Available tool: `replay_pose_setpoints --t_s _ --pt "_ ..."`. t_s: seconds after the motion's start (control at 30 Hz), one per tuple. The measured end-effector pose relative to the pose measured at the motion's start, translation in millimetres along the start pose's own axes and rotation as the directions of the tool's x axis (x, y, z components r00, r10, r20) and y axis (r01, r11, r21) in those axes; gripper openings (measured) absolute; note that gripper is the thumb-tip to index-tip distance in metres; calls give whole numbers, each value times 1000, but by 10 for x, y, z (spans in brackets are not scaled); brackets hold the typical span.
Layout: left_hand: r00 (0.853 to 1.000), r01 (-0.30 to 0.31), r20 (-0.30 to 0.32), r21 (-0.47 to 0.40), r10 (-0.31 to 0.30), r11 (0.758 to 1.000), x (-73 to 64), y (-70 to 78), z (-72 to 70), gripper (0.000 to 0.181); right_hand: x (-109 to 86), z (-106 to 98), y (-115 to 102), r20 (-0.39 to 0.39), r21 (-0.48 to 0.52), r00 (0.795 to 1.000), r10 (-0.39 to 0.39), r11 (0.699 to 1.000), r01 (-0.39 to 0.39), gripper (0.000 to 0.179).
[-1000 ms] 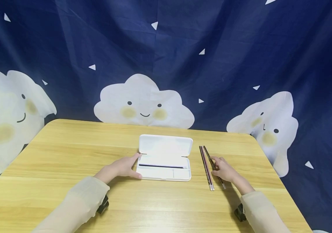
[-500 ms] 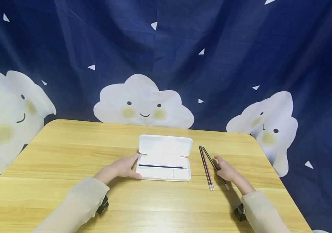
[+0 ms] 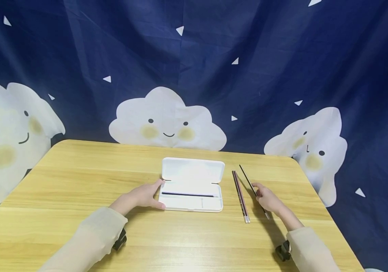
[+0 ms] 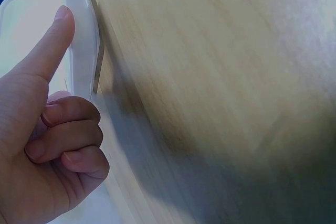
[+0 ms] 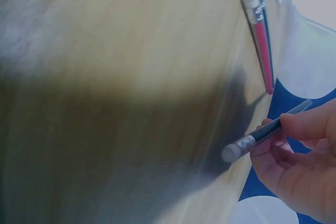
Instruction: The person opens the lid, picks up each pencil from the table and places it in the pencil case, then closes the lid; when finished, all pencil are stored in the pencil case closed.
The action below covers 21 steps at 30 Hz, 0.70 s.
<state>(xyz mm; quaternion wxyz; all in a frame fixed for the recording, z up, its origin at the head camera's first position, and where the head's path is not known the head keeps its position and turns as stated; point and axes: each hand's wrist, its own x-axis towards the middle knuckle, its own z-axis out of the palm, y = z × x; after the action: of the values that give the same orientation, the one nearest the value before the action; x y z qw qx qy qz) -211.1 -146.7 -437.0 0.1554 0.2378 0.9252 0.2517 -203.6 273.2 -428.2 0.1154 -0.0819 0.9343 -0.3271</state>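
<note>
A white pencil case [image 3: 194, 170] lies with its lid raised on the table, one dark pencil [image 3: 188, 194] inside along its length. My left hand [image 3: 142, 195] grips the case's left end; in the left wrist view its thumb lies along the white rim [image 4: 84, 35] and several fingers are curled. To the right, my right hand [image 3: 268, 199] pinches a dark pencil [image 5: 266, 130] between thumb and fingers. That pencil's eraser end points toward me, and its far end slants up and left. Two more pencils [image 3: 241, 197], one reddish, lie side by side between the case and my right hand.
The wooden table [image 3: 78, 173] has rounded far corners. Behind it hangs a dark blue curtain [image 3: 207, 56] printed with white clouds. A small black device [image 3: 283, 251] is on the right wrist, another [image 3: 120, 240] on the left.
The right hand has drawn one pencil right, away from the other two, and lifted it slightly off the table. The left hand and the case stay in place.
</note>
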Motion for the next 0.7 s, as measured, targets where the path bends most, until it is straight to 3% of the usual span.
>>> replay_pose_setpoints --t_s 0.2,0.7 --pt "1000 5 -3 6 -5 1000 -5 3 3 94 -16 -16 -93 -63 13 998 -24 1000 25 46" --pt "1000 9 -2 3 -9 1000 -11 18 -9 93 9 59 -254 -97 94 991 -93 990 102 41"
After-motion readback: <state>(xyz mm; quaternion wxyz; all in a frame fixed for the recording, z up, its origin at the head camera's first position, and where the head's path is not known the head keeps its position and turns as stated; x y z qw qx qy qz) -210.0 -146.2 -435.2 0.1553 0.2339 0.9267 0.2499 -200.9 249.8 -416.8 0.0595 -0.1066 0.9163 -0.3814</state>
